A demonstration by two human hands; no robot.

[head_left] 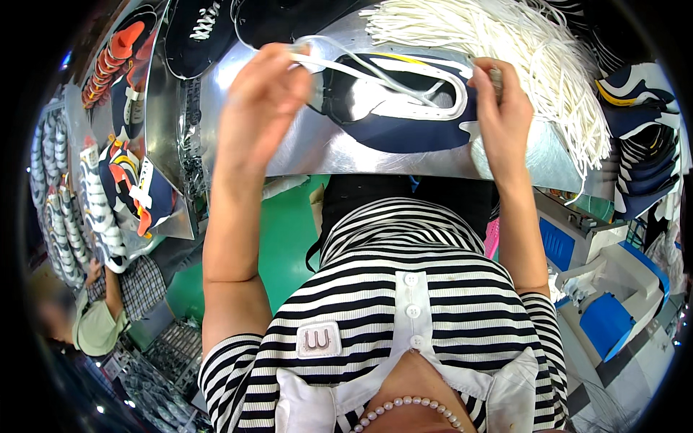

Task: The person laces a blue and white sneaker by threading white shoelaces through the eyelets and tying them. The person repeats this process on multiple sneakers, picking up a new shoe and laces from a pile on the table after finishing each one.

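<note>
- Hands are shown raised over a shiny metal worktop (pixel 303 148), both forearms entering from the lower edge.
- The left hand (pixel 263 101) is seen near the far left part of the worktop, its fingers pressed together and pinching one end of a white shoelace (pixel 361 66).
- The right hand (pixel 502 115) is placed at the right end of a navy and white shoe upper (pixel 401 108); its fingers are curled together at the rim of the upper, but what exactly is gripped cannot be told, since the fingertips are hidden behind the hand.
- The shoe upper is laid flat at the middle of the worktop, between the two hands, its white-edged opening turned upward.
- The shoelace is drawn from the left hand across the opening of the upper toward its right end.
- A thick bundle of white laces (pixel 505 50) is spread over the far right corner of the worktop, just behind the right hand, with strands hanging past the right edge.
- Dark shoe uppers (pixel 198 32) are stacked beyond the far left corner.
- Further shoe pieces in navy, white and orange (pixel 133 191) are set on a second metal surface left of the worktop.
- Another person (pixel 108 303) in a checked shirt is seen at the lower left, well apart from the worktop.
</note>
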